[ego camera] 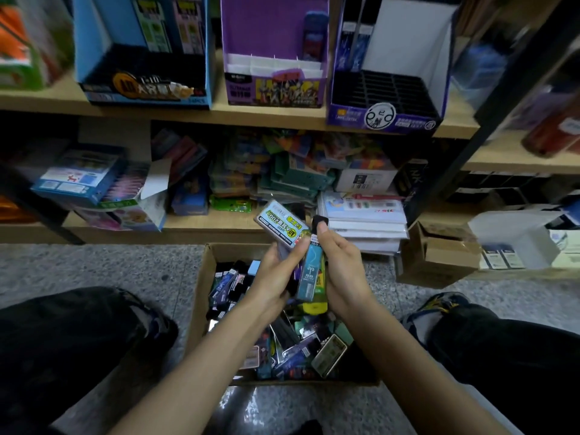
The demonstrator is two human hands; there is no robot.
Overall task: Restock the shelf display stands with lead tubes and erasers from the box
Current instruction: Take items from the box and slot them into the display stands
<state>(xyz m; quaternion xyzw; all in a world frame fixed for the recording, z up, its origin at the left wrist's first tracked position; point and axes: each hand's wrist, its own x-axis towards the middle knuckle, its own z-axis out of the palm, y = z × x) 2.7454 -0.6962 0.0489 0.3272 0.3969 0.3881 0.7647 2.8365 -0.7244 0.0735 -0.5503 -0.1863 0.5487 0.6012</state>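
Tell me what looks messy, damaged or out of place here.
The packets on the lower shelf lie in a tilted, jumbled heap rather than rows. Left of them, a small carton has its white flap bent up. The black grid stand on the upper shelf looks empty. Items in the cardboard box are piled loosely.

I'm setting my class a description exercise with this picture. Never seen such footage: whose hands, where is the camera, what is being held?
No machine here: the grips are a person's two bare hands, filmed by a camera on their head, looking down. The left grip holds a flat green-labelled pack; the right grip holds a teal tube with a black cap. Below, on the floor, an open cardboard box is full of small stationery packs. Display stands line the shelf ahead; one stand shows an empty black grid.
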